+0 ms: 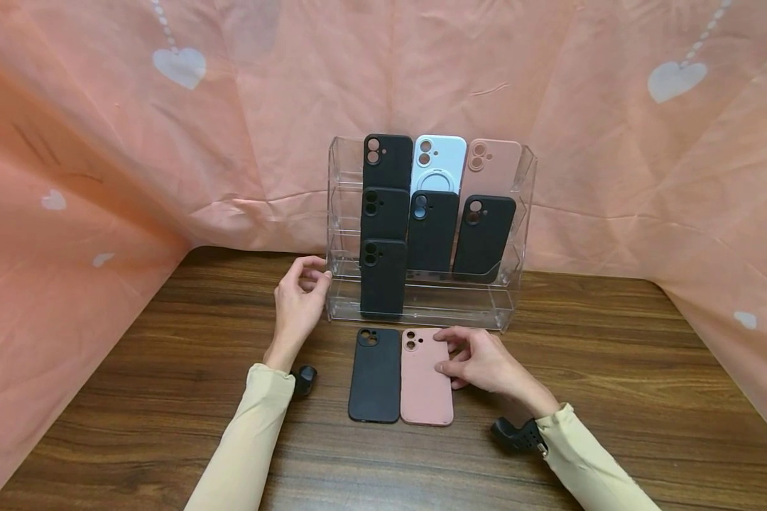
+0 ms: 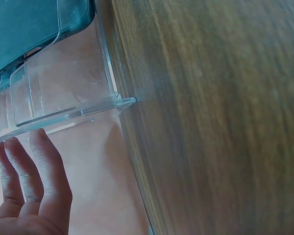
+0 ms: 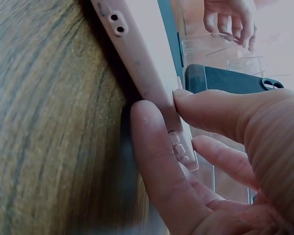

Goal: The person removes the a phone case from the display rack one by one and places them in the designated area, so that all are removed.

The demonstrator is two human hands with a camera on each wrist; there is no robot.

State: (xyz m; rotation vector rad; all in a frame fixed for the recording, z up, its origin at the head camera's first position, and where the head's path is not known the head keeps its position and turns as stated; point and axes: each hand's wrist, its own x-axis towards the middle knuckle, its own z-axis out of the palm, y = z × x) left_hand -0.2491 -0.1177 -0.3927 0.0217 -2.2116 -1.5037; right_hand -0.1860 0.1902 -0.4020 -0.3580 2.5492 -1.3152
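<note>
My right hand point(image 1: 479, 358) pinches a pink phone case point(image 1: 425, 387) by its right long edge, thumb on its back and fingers along the side. In the right wrist view, the case's side cut-outs and buttons show between the thumb and fingers point(image 3: 152, 142). Side by side with it on the table lies a black phone case point(image 1: 374, 376). My left hand point(image 1: 300, 294) is at the left side panel of a clear acrylic display stand point(image 1: 437, 312), its fingertips touching the panel in the left wrist view. No case is in that hand.
The tiered stand holds several black cases point(image 1: 383, 277), a white case with a ring point(image 1: 439, 160) and another pink case point(image 1: 495, 167). Wood-grain table point(image 1: 613, 355) spreads around it. Pink fabric point(image 1: 294, 106) with white hearts hangs behind and at both sides.
</note>
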